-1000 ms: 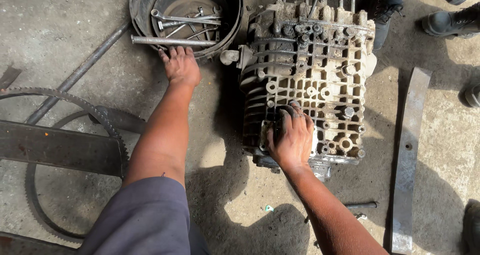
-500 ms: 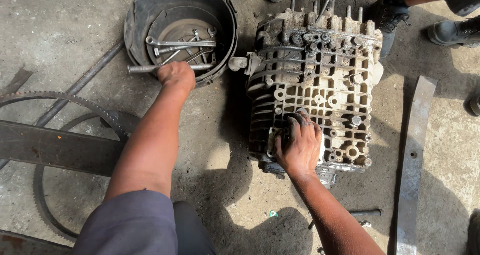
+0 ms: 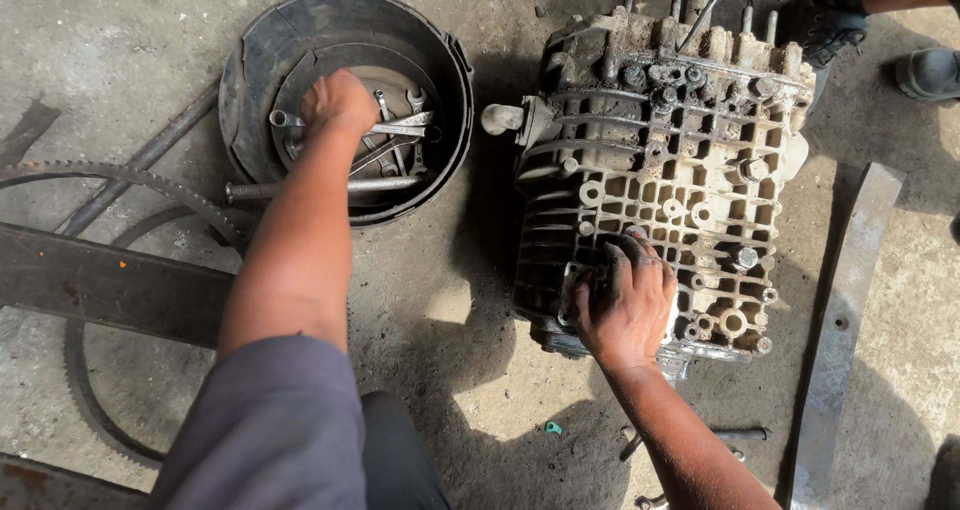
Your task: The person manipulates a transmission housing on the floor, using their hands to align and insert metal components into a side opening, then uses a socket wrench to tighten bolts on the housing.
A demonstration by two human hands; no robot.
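Gearbox housing (image 3: pixel 670 170) lies on the concrete floor (image 3: pixel 90 40), ribbed grimy face up, directly under our right hand (image 3: pixel 625 305). Right grip is curled over the casing's near edge, fingers (image 3: pixel 640 260) pressed onto the webbed ribs; it clamps the casting itself, no tool visible in it. Bolt heads and round bosses sit just beyond and to the right of that grip, and a short stub shaft (image 3: pixel 503 118) sticks out of the casing on the side facing our left arm.

Left hand (image 3: pixel 340 102) is down inside the round black pan (image 3: pixel 345 105), well apart from the right grip and up-left of it. Knuckles are toward the camera and the fingers are hidden below them, so we cannot tell whether that grip is clenched on anything. It rests on or right against the loose wrenches (image 3: pixel 395 135) lying in the pan; a long steel bar (image 3: pixel 320 186) crosses the pan just below the hand.

Left of our left forearm: toothed ring gear (image 3: pixel 130 178) on the floor, flat dark steel bar (image 3: pixel 100 282) across it. Right of the right grip: long flat metal strip (image 3: pixel 845 330). Beyond the casing, another person's dark shoe (image 3: pixel 825 20).
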